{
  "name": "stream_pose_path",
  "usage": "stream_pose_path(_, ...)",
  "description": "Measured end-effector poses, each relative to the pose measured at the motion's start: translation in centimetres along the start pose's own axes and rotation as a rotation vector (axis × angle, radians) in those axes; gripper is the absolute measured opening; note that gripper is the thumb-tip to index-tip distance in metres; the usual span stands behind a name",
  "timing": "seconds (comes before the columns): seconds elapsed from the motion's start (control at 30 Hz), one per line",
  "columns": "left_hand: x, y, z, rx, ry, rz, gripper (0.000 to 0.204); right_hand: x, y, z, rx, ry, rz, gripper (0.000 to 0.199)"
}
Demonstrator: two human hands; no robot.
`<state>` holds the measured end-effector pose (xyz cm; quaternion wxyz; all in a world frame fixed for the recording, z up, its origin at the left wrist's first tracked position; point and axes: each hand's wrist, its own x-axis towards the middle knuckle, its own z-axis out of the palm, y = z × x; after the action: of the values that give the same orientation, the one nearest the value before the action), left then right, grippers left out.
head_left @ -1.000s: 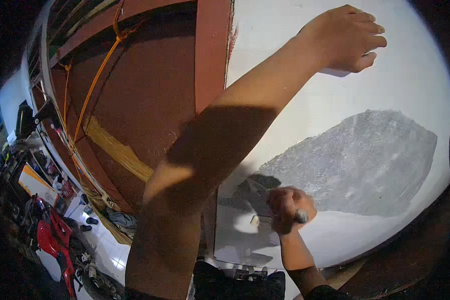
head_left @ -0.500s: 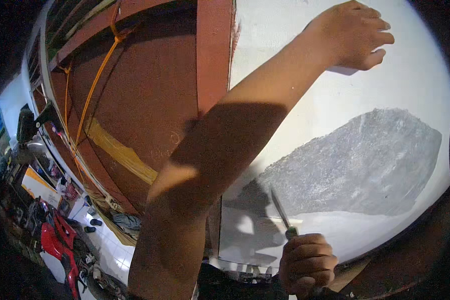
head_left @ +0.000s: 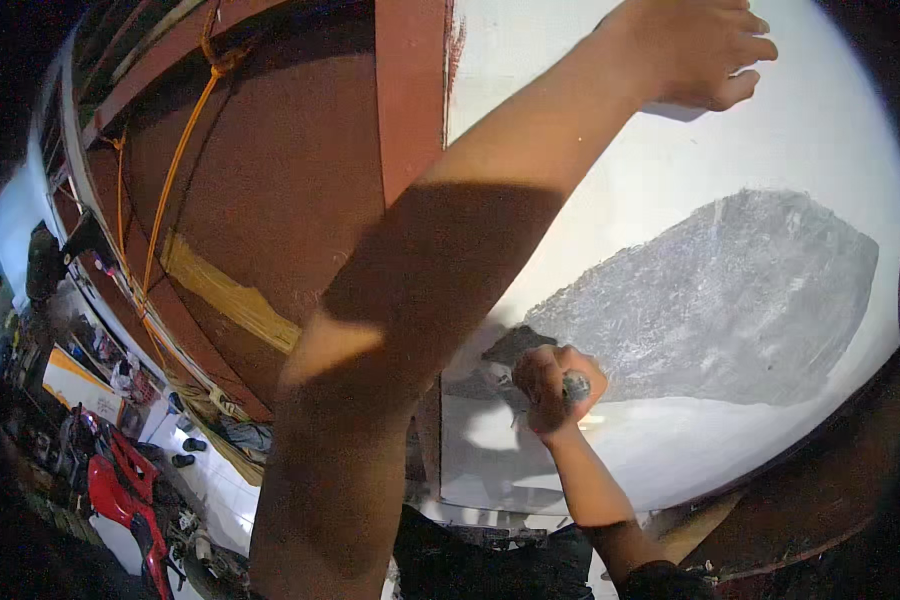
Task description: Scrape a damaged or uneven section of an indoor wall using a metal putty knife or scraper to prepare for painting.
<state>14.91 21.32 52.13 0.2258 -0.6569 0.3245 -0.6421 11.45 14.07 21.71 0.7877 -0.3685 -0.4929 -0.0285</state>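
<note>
My left arm crosses the middle of the view to the upper right. My left hand point(head_left: 695, 50) is up against the white wall point(head_left: 800, 130), its fingers apart and holding nothing; the top of the hand is cut off. Lower down, my right hand point(head_left: 542, 388) is closed around a hand tool point(head_left: 576, 386) with a rounded handle end that faces me. Its narrow metal blade, seen earlier, is now hidden by the fist. The fist is in front of the lower left end of a rough grey patch point(head_left: 740, 300) on the wall, beside a darker area.
A reddish-brown panel point(head_left: 260, 190) with orange cord point(head_left: 175, 170) stands left of the wall. A red motorcycle point(head_left: 120, 500) and dark slippers point(head_left: 190, 445) are on the tiled floor at lower left. Something brown point(head_left: 800, 500) edges the lower right.
My right hand has moved up and slightly left with the tool, from below the grey patch to its lower left end. The tool's blade has gone out of sight. The view has shifted slightly.
</note>
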Motion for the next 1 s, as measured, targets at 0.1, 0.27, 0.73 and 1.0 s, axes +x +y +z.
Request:
stream_pose_path(0.1, 0.8, 0.5, -0.3, 0.016, -0.066, -0.007, 0.031, -0.1, -1.0, 0.1, -0.281, -0.119, -0.108, 0.03)
stream_pose_path(0.27, 0.5, 0.2, -0.4, 0.007, -0.048, -0.015, 0.031, 0.6, -0.8, 0.6, -0.284, -0.213, -0.224, 0.032)
stream_pose_path(0.73, 0.6, 0.2, -0.2, 0.015, -0.101, -0.045, 0.034, 1.7, -4.5, -1.3, -0.038, -0.119, -0.173, 0.036)
stream_pose_path(1.0, -0.3, -0.3, -0.3, -0.029, -0.085, -0.021, 0.034, 3.8, -5.1, -1.1, -0.009, -0.152, -0.202, 0.035)
